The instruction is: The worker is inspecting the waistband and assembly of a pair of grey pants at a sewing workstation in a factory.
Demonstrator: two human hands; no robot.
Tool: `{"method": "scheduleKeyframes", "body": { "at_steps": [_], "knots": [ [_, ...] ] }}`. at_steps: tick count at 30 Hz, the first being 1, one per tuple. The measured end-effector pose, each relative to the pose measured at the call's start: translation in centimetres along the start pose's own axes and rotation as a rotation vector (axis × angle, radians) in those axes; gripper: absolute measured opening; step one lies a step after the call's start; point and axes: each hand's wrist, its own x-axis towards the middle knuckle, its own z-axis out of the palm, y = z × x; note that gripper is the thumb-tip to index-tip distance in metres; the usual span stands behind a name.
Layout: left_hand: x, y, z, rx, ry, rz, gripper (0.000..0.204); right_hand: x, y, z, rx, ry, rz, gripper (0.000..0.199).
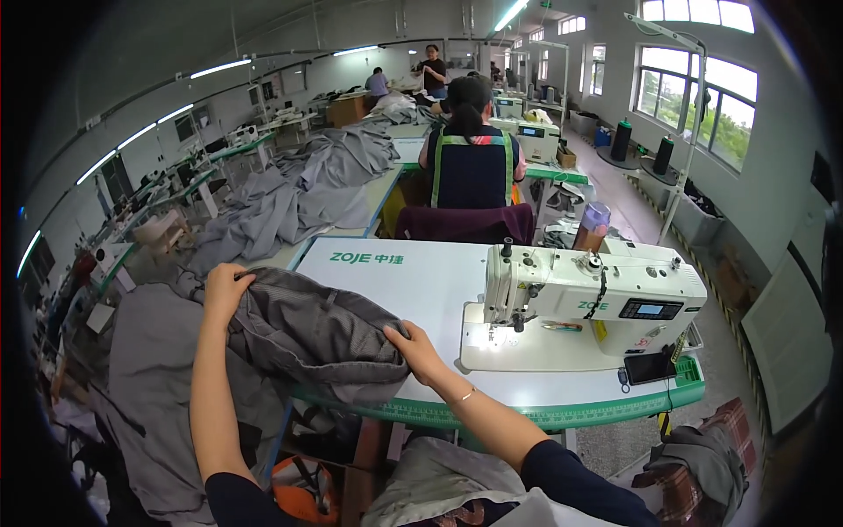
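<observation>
A dark grey garment piece (320,329) is stretched between my two hands over the left part of the white sewing table (421,272). My left hand (226,292) pinches its upper left edge. At the other end, my right hand (414,351) grips the right edge, the thumb on top and some fingers hidden by the cloth. The piece sags between them, its hem folds showing. To the right of my right hand stands a white sewing machine (562,294), its needle area lit. A larger spread of grey cloth (158,378) hangs down at the left.
A phone (650,368) and small scissors lie by the machine's base. Behind it stands a brown-filled bottle (593,227). Black thread cones (621,140) sit on a stand at right. Ahead, a co-worker (471,149) sits at another machine. Grey fabric heaps (307,180) cover the tables at left.
</observation>
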Motion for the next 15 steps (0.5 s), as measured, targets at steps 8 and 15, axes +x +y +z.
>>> {"method": "scheduleKeyframes", "body": {
  "at_steps": [8, 15],
  "knots": [
    [-2.3, -6.2, 0.8, -0.471, -0.17, -0.391, 0.039, 1.7, -0.6, 1.8, 0.242, 0.038, 0.155, 0.033],
    [-1.7, -2.3, 2.1, -0.738, -0.121, -0.615, 0.04, 3.2, -0.8, -0.4, 0.463, 0.026, 0.212, 0.03]
  ]
}}
